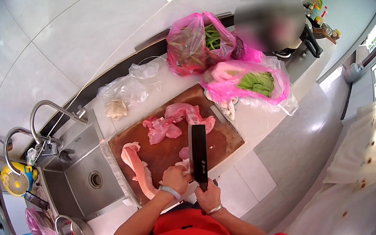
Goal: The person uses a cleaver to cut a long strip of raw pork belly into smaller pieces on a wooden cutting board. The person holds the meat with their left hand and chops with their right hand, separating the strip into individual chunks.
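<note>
My right hand (208, 196) is wrapped round the handle of a cleaver (198, 152) with a wide dark blade, held over the near part of a brown cutting board (167, 158). Left of the blade, my left hand (176, 179) is closed, its fingers curled on a pale piece of meat (183, 164) at the board's near edge. A small pink piece (184, 153) lies just beyond. Farther back on the board are a chunk of raw meat (160, 129) and a longer one (187, 112). A long strip of fatty meat (138, 169) stretches along the left side.
A steel sink (79, 187) with a curved faucet (49, 102) lies to the left, a metal pot (73, 234) nearer me. Behind the board stand pink bags of greens (194, 43) and cabbage (257, 83). Clear plastic bags (128, 90) and a folded cloth (116, 109) lie back left.
</note>
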Demonstrator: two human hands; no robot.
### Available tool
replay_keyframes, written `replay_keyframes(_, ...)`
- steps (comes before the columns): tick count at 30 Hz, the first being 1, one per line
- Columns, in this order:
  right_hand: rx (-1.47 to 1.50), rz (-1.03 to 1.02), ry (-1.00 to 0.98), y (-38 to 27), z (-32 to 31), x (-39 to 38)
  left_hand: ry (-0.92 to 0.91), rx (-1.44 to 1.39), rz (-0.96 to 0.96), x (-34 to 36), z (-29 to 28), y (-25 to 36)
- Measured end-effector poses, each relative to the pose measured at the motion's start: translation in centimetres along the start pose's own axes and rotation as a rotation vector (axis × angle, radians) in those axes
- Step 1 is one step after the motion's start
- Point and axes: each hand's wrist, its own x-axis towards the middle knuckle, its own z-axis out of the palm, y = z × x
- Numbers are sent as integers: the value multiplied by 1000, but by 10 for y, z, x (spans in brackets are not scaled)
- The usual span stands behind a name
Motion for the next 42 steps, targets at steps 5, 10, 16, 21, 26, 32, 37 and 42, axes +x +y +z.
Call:
replay_keyframes(5,-72,-68,52,2,3,-3,-92,-96,-94,7,-4,-3)
replay_keyframes(10,-101,-207,126,12,9,-4,-169,-134,-187,10,-14,1)
replay_keyframes(16,-26,-150,145,19,23,-1,-185,-186,-184,12,-11,-4)
replay_keyframes(21,-47,-230,195,27,34,4,-262,-120,-151,16,-19,4)
replay_keyframes(26,-91,-301,231,26,40,17,-263,-182,-128,16,-15,0)
replay_keyframes(32,-23,-271,218,12,23,25,-177,-344,-162,17,-17,-28)
replay_keyframes(37,8,-257,230,9,12,18,55,-228,-84,15,-29,-15)
replay_keyframes(42,14,-241,212,10,8,15,-17,-135,87,-2,-12,22)
